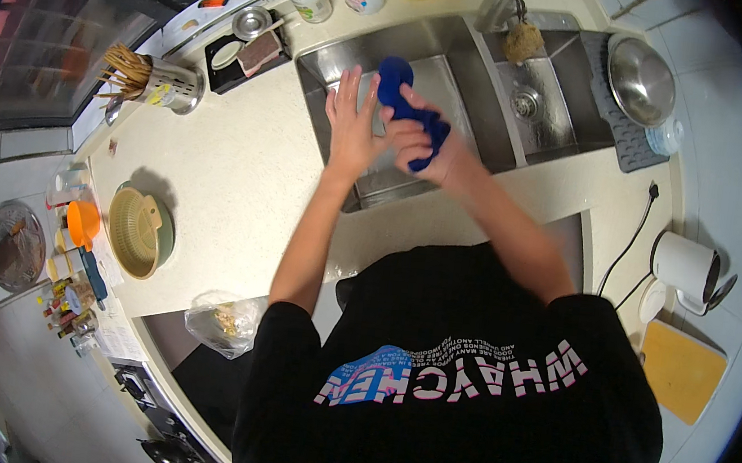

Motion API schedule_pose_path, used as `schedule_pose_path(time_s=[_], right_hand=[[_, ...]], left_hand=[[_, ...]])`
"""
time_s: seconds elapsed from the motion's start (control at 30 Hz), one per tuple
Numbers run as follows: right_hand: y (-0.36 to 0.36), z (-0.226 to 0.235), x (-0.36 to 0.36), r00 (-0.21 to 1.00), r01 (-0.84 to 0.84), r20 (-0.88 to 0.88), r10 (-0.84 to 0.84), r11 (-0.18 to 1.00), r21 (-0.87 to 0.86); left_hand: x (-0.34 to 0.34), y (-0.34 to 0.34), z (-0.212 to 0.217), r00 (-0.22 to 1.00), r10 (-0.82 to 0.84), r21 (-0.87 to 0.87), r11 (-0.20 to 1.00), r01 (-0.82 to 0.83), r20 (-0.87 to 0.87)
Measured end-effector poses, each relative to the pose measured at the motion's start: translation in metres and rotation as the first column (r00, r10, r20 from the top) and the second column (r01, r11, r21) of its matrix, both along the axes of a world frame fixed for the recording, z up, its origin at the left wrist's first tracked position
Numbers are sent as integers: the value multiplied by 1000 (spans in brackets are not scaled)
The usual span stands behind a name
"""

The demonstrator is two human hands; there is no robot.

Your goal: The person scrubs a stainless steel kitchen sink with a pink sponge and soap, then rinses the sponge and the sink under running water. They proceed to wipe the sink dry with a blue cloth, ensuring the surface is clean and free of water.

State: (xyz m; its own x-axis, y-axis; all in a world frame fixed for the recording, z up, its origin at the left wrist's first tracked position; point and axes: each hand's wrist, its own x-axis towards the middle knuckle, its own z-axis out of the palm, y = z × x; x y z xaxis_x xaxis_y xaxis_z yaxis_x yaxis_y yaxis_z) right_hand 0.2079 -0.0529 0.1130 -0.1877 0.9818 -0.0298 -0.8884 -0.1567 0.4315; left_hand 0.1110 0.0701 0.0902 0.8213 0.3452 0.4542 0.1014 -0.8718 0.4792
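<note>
Over the larger basin of the steel sink (316,81), my right hand (424,138) grips a bunched dark blue cloth (396,76). One end of the cloth sticks out past my fingers toward the far side, and another part hangs near my palm. Motion smears my right wrist slightly. Beside it, my left hand (352,126) is held up with its fingers stretched, close to the cloth. I cannot tell whether its palm touches the cloth.
A faucet (501,1) with a hanging brown scrubber (524,42) stands behind the sink. To the right are a metal bowl (640,79) on a grey mat and a white kettle (686,265). Leftward sit a chopstick holder (174,86), a black tray (224,80) and a colander (134,234).
</note>
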Motion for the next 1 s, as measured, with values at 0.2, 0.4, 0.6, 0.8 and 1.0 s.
schedule_pose_path(time_s=[0.2,0.4,0.6,0.8,1.0], right_hand=[[22,23,-68,975,116,-217,-39,928,353],[10,39,-65,988,43,-156,20,920,390],[6,36,-67,975,89,-221,0,915,394],[-6,24,-58,984,70,-176,-15,948,310],[-10,28,-21,951,-222,211,225,974,-36]], left_hand=[[20,-12,12,868,163,-82,987,-141,468],[-3,34,58,924,-177,78,984,160,340],[-13,37,85,894,-436,175,893,415,102],[-22,23,82,893,-426,-183,898,399,-143],[-10,13,79,873,-108,100,979,176,-476]])
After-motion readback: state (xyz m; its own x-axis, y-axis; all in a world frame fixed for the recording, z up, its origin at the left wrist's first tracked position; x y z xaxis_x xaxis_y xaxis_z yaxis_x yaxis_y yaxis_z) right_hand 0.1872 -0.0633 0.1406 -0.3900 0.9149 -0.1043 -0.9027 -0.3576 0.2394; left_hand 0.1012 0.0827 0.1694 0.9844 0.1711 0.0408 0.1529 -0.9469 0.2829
